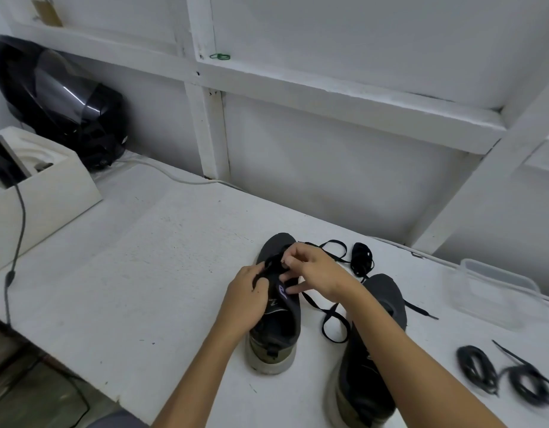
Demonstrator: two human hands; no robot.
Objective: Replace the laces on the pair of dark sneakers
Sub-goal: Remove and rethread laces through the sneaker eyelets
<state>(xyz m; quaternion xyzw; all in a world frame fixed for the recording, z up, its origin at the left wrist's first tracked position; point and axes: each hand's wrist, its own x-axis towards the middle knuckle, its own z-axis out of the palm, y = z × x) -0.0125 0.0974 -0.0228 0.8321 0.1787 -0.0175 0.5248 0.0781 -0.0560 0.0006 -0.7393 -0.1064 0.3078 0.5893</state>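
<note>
Head view, the only one we've got: both hands are down at the centre of the frame, busy over the left sneaker (278, 307), which sits toes pointing away on the white counter (137, 273). The left hand (247, 299) has its fingers curled against the near side of the eyelet area, pinching what looks like lace or tongue, though the fingertips are too dark-on-dark to be sure which. The right hand (313, 270) comes over the top, thumb and forefinger nipped together on the black lace (330, 316), which trails off to the right and loops down between the two shoes.

The second sneaker (372, 344) stands just right of centre, low in the frame, with the right forearm crossing it; whether it carries a lace I can't tell from here, though a lace end (421, 312) pokes out past its far side.

Above it, a small bundle of black lace (363, 259) lies on the counter. At lower right, two more coiled laces (508, 375), blurred.

My read: early to middle going. One shoe is being threaded near its toe end, most of the eyelets apparently left to do, and the other shoe is waiting its turn.
</note>
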